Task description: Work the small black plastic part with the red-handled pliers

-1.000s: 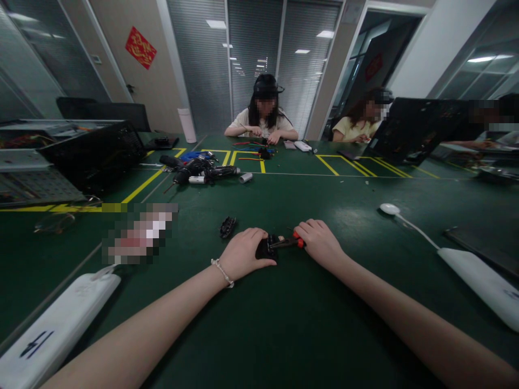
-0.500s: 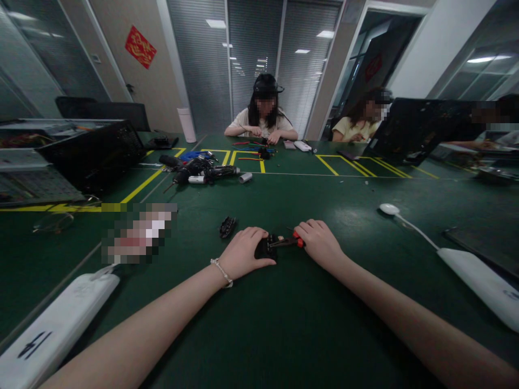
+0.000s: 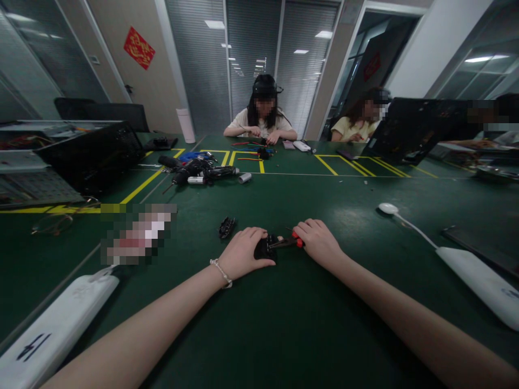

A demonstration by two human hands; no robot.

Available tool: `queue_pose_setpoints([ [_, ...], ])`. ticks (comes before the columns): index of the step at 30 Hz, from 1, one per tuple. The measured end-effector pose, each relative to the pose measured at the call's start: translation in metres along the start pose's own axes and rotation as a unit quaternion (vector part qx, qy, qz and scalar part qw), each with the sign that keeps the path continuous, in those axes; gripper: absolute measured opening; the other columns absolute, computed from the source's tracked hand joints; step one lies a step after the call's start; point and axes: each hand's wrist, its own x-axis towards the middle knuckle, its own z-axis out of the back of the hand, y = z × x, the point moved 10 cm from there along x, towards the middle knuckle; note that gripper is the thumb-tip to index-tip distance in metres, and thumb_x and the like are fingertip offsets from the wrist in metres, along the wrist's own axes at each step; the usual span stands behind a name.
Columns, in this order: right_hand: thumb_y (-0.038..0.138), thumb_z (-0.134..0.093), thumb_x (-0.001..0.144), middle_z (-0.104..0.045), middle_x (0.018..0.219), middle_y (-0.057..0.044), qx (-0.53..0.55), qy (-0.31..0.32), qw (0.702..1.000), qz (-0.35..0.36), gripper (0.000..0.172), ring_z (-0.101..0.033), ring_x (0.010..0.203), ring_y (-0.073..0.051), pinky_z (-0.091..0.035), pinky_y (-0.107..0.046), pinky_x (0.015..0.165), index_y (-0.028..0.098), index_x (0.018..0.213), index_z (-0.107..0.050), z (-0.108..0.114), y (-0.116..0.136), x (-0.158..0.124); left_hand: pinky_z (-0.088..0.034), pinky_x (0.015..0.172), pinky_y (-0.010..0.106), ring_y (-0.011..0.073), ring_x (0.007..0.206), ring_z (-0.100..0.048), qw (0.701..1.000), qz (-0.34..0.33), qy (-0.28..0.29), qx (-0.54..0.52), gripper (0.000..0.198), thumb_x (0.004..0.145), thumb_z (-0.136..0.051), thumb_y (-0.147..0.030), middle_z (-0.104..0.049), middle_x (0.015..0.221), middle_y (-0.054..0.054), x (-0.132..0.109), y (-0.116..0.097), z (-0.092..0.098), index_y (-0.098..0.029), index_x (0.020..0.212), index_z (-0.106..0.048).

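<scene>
My left hand (image 3: pixel 245 249) holds a small black part (image 3: pixel 264 247) down on the green table (image 3: pixel 284 324), its fingers and thumb around the part's left side. Red-handled pliers (image 3: pixel 298 237) are gripped in my right hand (image 3: pixel 317 239), which is closed on the handles. The dark jaws point left and reach the black part; whether they pinch anything on it is too small to tell. Just beyond my left hand lies another black part (image 3: pixel 227 227) with a ridged surface, touched by neither hand.
A white power bank-like block (image 3: pixel 60 324) lies at left, another white block (image 3: pixel 478 281) with a cable at right. Farther off are a black drill-like tool (image 3: pixel 188 172), a grey cylinder (image 3: pixel 245 178) and coloured wires (image 3: pixel 249 159). A person (image 3: pixel 263 116) works across the table.
The whole view shifts very slightly. Both hands, the pliers and the black part keep the same places relative to one another.
</scene>
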Motion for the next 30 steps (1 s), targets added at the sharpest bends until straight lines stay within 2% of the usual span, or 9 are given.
queue_pose_setpoints([
  [16, 0.005, -0.043, 0.073, -0.059, 0.089, -0.007, -0.017, 0.000, 1.000, 0.005, 0.024, -0.048, 0.082, -0.020, -0.033, -0.032, 0.073, 0.014, 0.090, -0.057, 0.0047, 0.0029, -0.0002, -0.041, 0.079, 0.037, 0.0237, 0.093, -0.050, 1.000, -0.003, 0.001, 0.010, 0.056, 0.064, -0.063, -0.054, -0.053, 0.100, 0.006, 0.0006, -0.0013, 0.0007, -0.018, 0.104, -0.046],
  [30, 0.006, -0.045, 0.073, -0.059, 0.091, -0.008, -0.033, 0.000, 0.999, -0.003, 0.024, -0.049, 0.084, -0.021, -0.033, -0.034, 0.074, 0.014, 0.093, -0.057, 0.0047, 0.0035, -0.0018, -0.042, 0.078, 0.037, 0.0241, 0.093, -0.051, 1.000, 0.002, 0.005, 0.002, 0.056, 0.065, -0.061, -0.054, -0.053, 0.101, 0.006, 0.0013, -0.0016, 0.0015, -0.018, 0.104, -0.046],
])
